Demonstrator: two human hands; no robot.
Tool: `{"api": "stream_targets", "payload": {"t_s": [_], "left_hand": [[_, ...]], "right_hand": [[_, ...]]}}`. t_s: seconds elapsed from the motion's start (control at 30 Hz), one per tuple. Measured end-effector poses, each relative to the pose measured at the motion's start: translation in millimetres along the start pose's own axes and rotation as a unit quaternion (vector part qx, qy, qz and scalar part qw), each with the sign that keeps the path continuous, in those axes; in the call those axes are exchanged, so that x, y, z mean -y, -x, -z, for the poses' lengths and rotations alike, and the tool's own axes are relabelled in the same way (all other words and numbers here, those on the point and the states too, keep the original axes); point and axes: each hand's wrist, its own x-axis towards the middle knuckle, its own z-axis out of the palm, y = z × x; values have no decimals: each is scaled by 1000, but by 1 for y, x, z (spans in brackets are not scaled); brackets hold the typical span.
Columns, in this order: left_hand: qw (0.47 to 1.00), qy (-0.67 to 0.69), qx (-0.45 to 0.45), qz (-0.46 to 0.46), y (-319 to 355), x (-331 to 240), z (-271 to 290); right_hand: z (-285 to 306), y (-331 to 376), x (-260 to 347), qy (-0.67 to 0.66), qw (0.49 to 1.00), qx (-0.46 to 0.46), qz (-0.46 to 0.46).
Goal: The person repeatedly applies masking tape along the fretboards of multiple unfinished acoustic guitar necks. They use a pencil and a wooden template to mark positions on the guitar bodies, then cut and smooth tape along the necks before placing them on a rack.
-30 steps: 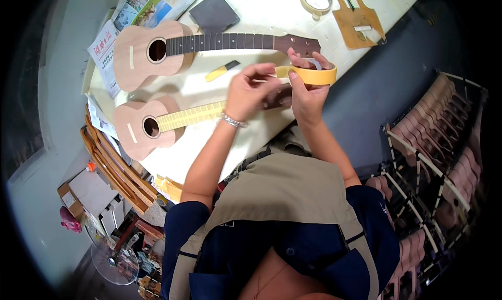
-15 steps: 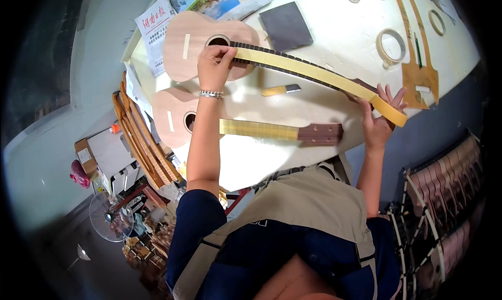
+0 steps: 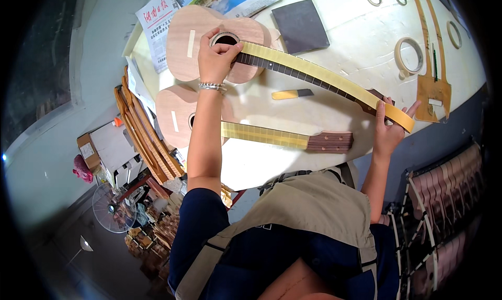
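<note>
My left hand (image 3: 217, 59) pinches the end of a yellow masking tape strip (image 3: 298, 64) beside the soundhole of the farther unfinished ukulele (image 3: 180, 52). The strip runs along the far side of its dark fretboard (image 3: 308, 79), with frets showing on the near side. Whether the tape touches the wood all along, I cannot tell. At the headstock end, my right hand (image 3: 389, 130) grips the tape roll (image 3: 401, 119), thumb in front and some fingers stretched out behind. Nearer to me lies a second ukulele (image 3: 175, 101), its neck covered with yellow tape (image 3: 266, 134) up to a brown headstock (image 3: 330, 142).
A yellow-handled blade (image 3: 292, 94) lies between the two instruments. On the white table (image 3: 355, 54) are a dark square sheet (image 3: 300, 25), newspapers (image 3: 157, 28), a large tape roll (image 3: 409, 56) and a brown template (image 3: 434, 93). Wooden necks (image 3: 141, 133) stand at the left.
The tape strip has shifted from the fretboard's middle toward its far edge, baring frets on the near side. My right fingers have drawn closer around the roll. The view has shifted slightly.
</note>
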Motion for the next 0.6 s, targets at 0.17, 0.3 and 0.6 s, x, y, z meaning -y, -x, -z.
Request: {"api": "stream_targets", "payload": {"t_s": [0.17,0.3,0.6], "left_hand": [[980,-163,-80,-81,3,-8,-8],[890,-313,8,-331,24,17,-10],[845,-433,148,-277,101,-7,-96]], "right_hand": [[2,3,-8,37,999,-1,32],[-3,2,-5,-9,999,-28,15],[-12,2,-5,113,990,-73,52]]}}
